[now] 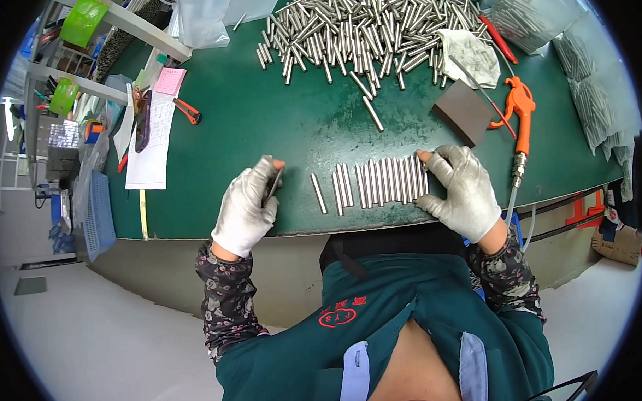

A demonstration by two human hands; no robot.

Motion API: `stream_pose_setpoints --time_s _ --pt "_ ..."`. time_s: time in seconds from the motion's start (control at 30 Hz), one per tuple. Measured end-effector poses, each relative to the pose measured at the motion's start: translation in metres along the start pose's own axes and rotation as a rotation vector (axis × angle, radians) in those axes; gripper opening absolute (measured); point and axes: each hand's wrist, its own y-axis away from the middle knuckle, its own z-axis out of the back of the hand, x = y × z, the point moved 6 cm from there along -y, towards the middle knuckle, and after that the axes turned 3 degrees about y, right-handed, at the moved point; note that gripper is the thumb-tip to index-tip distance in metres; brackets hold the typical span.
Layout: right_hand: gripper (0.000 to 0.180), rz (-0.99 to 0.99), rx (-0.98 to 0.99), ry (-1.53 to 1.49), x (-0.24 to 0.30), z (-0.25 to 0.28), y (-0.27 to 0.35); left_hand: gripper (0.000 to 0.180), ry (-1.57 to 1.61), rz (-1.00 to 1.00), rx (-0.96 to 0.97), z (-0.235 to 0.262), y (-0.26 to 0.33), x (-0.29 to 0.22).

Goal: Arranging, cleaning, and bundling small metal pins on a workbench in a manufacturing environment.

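My left hand [248, 206], in a white glove with bare fingertips showing, pinches a slim metal rod [274, 184] upright-slanted above the table's front part. To its right, a row of polished metal rods [384, 182] lies side by side, with a few standing apart at the row's left end. My right hand [465, 188], gloved the same way, spans the rightmost rod [424, 177] with its thumb at the near end and a finger at the far end. One loose rod [373, 114] lies beyond the row.
A big heap of metal rods [371, 29] covers the far middle of the green table [219, 126]. At right are a brown block [463, 113], a white cloth [471, 57] and an orange air gun [520, 112]. Papers [150, 153] and a red cutter [188, 112] lie left.
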Motion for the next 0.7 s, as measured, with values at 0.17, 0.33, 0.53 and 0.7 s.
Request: stream_pose_setpoints --time_s 0.17,0.33,0.53,0.7 --pt "0.056 -0.015 0.017 -0.009 -0.003 -0.003 0.0 0.035 -0.543 -0.264 0.223 -0.015 -0.004 -0.026" --pt "0.059 -0.019 0.054 0.015 -0.004 -0.005 0.001 0.023 -0.445 -0.494 0.135 -0.037 -0.009 -0.044" --pt "0.077 -0.003 0.067 -0.041 -0.002 0.001 -0.002 0.057 -0.142 -0.34 -0.046 -0.029 -0.017 -0.033" --pt "0.08 0.012 0.154 -0.004 0.007 -0.01 -0.012 0.09 -0.34 -0.155 0.195 -0.056 -0.031 -0.048"
